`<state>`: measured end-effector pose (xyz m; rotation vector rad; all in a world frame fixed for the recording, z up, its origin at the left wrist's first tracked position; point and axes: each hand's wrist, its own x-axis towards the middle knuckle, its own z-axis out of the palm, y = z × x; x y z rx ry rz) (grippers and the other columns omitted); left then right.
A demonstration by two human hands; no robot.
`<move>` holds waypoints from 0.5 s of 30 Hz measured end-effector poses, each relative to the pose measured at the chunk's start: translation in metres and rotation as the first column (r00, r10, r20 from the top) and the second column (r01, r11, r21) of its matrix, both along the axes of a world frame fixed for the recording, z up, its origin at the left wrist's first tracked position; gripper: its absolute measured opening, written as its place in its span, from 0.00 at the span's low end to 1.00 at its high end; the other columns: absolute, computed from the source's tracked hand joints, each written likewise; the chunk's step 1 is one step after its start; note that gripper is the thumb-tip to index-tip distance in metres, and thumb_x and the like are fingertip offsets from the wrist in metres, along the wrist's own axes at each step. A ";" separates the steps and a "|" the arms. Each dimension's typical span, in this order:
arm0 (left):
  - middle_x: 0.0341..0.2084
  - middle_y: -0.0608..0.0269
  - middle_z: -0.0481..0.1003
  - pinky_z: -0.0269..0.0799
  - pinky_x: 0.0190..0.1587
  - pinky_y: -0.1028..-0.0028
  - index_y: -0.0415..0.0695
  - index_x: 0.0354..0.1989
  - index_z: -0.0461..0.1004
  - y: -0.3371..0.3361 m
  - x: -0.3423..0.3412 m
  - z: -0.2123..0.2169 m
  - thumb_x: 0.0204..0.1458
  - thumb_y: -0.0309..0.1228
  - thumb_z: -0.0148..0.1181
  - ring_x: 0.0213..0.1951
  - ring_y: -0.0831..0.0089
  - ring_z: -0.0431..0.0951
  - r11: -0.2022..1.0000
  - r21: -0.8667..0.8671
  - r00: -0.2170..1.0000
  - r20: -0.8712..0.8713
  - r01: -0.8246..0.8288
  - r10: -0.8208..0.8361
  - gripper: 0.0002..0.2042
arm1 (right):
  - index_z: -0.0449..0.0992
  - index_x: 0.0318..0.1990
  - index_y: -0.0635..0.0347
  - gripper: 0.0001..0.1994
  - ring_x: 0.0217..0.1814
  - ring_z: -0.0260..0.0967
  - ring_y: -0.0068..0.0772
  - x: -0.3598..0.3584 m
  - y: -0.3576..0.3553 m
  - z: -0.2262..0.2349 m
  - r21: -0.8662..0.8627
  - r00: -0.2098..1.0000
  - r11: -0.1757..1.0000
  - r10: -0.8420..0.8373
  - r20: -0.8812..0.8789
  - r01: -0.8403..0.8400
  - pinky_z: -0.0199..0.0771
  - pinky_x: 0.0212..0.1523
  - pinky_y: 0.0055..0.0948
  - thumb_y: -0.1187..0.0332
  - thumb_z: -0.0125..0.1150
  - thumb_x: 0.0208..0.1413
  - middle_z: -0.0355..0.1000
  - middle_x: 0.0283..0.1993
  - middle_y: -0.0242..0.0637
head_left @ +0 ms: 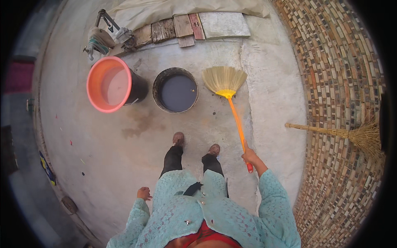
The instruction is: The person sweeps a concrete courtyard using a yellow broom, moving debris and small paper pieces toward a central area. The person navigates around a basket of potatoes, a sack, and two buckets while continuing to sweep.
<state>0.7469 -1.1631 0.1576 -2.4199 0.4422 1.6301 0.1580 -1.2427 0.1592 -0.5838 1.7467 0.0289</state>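
My right hand [249, 156] is wrapped round the lower part of a broom's orange handle [237, 120], just above its red end. The broom has a yellow collar and a fan of pale straw bristles [224, 78], which points away from me, to the right of a dark bucket [155, 91] full of murky grey water [178, 92]. At my left side hangs my left hand [144, 193], loosely bent with its fingers a little apart and nothing visible in it.
Left of the dark bucket, an orange-pink tub [93, 78] sits tilted against a dark container [139, 87]. A tap [92, 50] stands behind it. Boards [163, 30] and a pale slab [223, 25] lie beyond. Another broom [322, 129] leans by the brick wall [331, 74] at right.
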 end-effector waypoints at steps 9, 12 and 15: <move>0.19 0.61 0.69 0.70 0.15 0.73 0.42 0.39 0.67 -0.071 -0.050 -0.015 0.43 0.27 0.47 0.16 0.69 0.73 0.978 -0.205 0.994 -0.095 0.027 -0.047 0.12 | 0.41 0.62 0.42 0.39 0.15 0.58 0.22 0.024 0.122 0.169 -0.080 0.926 0.923 -0.371 0.070 0.376 0.63 0.14 0.22 0.82 0.43 0.39 0.61 0.22 0.32; 0.18 0.63 0.67 0.70 0.16 0.70 0.44 0.39 0.67 -0.072 -0.055 -0.015 0.45 0.29 0.48 0.18 0.69 0.72 0.984 -0.175 0.994 -0.097 0.039 -0.057 0.12 | 0.41 0.62 0.42 0.39 0.15 0.58 0.22 0.016 0.131 0.172 -0.153 0.935 0.924 -0.355 0.002 0.351 0.63 0.14 0.21 0.82 0.42 0.39 0.61 0.22 0.33; 0.18 0.63 0.67 0.70 0.17 0.70 0.44 0.40 0.67 -0.067 -0.055 -0.015 0.45 0.29 0.48 0.18 0.69 0.72 0.985 -0.162 0.992 -0.102 0.052 -0.069 0.12 | 0.41 0.62 0.43 0.39 0.15 0.57 0.22 -0.010 0.096 0.148 -0.219 0.944 0.927 -0.324 -0.060 0.305 0.62 0.14 0.21 0.82 0.42 0.39 0.61 0.22 0.33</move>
